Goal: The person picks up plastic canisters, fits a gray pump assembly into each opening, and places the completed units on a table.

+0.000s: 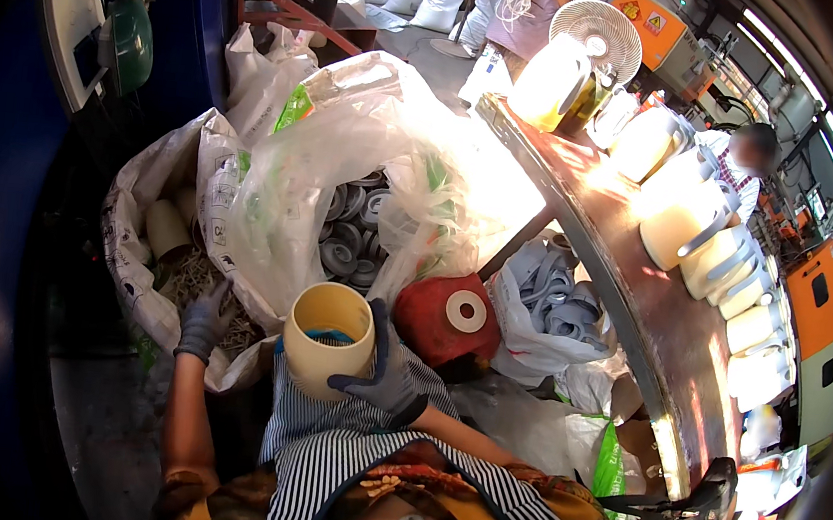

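My right hand (388,370), in a grey glove, grips a cream plastic jug body (325,377) from its right side, in front of my striped apron. The jug body is round and hollow, its wide mouth tilted toward me, with something blue showing inside. At the left, my gloved left hand (204,322) reaches over the near edge of a white woven sack (124,222), fingers stretched out over thin pale scraps (196,279). I see nothing held in it. Deeper in that sack lies another cream jug body (168,229).
A clear-lined bag (276,211) holds several grey round lids (342,253). Right of it are a red container (426,336) and a white bag of grey handles (562,309). Jugs with grey handles (676,225) line the brown table (626,270). A person (741,166) is beyond it.
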Tool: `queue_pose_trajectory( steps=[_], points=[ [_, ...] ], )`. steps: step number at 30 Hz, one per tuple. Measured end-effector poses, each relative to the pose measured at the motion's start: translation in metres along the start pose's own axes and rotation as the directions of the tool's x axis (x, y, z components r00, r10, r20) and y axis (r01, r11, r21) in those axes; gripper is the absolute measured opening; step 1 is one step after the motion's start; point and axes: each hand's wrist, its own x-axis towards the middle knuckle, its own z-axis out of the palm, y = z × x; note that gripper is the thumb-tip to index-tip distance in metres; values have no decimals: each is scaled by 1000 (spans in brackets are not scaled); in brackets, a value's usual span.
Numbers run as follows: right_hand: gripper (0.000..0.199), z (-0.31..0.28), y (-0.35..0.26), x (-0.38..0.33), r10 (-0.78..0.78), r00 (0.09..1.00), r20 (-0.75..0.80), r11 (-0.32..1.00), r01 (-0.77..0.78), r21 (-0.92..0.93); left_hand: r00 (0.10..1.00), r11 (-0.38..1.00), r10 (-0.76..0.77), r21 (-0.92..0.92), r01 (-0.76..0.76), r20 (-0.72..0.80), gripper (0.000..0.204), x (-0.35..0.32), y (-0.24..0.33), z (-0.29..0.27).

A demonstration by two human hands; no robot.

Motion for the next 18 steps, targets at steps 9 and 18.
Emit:
queue_pose_trajectory(
  steps=[9, 18],
  points=[
    [120, -76, -16, -1, 197, 953, 230, 884, -274, 379, 917, 267, 389, -941, -208, -92, 51, -20, 160, -24],
    [119, -75, -34, -56, -78, 950, -303, 994, 97, 46, 949, 385, 107, -868, -314, -296, 47, -81, 223, -34]
  ],
)
